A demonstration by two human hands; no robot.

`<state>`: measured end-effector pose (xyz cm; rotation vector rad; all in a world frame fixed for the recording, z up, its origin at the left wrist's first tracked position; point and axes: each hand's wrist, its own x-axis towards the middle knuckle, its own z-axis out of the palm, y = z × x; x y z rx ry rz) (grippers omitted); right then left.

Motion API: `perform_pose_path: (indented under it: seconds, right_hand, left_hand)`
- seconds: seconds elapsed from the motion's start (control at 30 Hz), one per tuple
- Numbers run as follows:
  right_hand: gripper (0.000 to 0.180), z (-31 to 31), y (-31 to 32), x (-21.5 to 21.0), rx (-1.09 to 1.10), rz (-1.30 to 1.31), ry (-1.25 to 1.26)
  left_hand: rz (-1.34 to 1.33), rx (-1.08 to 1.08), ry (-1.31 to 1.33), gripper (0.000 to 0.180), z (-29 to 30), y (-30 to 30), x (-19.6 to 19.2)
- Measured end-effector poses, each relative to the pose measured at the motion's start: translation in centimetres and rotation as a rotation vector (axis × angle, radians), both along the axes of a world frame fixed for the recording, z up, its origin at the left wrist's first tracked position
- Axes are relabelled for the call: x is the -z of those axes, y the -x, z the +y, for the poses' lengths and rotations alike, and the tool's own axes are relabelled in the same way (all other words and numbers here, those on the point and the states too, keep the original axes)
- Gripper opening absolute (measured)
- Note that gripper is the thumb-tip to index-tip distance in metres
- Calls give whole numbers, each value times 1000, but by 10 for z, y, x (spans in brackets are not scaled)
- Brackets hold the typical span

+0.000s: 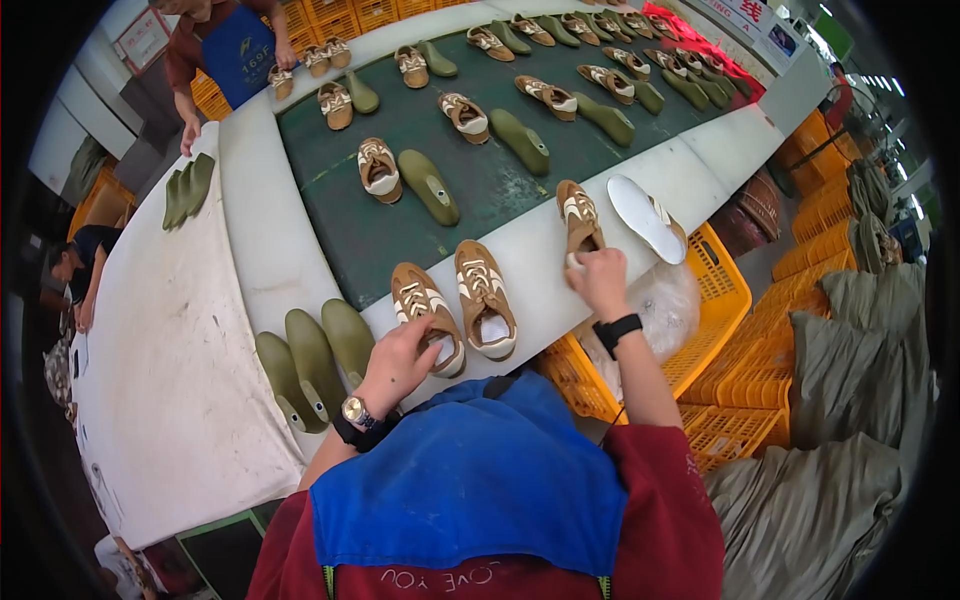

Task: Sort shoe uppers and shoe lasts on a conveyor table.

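Observation:
At the near edge of the bench, my left hand [392,368] has its fingers bent at the opening of a brown sneaker [420,295] with cream stripes. Beside that shoe, untouched, stands a second brown sneaker [484,290] with something white inside. My right hand [602,284] closes around the heel of another brown sneaker [577,215], its toe pointing away from me. To its right, a white insole [640,212] lies partly over one more shoe [672,238]. Several green shoe lasts [310,350] stand to the left of my left hand.
A dark green conveyor belt [340,230] carries rows of sneakers and lasts. A yellow crate [722,300] with clear plastic sits by my right forearm, near stacked yellow crates [745,400]. A co-worker in a blue apron [238,55] stands at the far left, near more green lasts [188,190].

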<state>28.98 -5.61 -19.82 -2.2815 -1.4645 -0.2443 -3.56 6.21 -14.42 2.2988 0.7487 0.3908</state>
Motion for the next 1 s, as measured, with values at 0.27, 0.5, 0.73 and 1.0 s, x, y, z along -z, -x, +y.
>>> perform_pose_path:
  seconds: [0.27, 0.5, 0.73, 1.0]
  right_hand:
    - [24, 24, 156, -82, -732, 119, -141]
    - [30, 37, 152, -108, -584, 740, -264]
    - [34, 47, 151, -114, -516, 417, -174]
    - [26, 44, 160, -104, -606, 360, -315]
  left_hand:
    - [-242, -146, 57, 61, 16, -35, -21]
    - [-288, -233, -246, 27, 11, -13, -14]
    - [-283, -133, -235, 29, 5, -4, -24]
    - [-190, -127, -255, 25, 3, -6, -50]
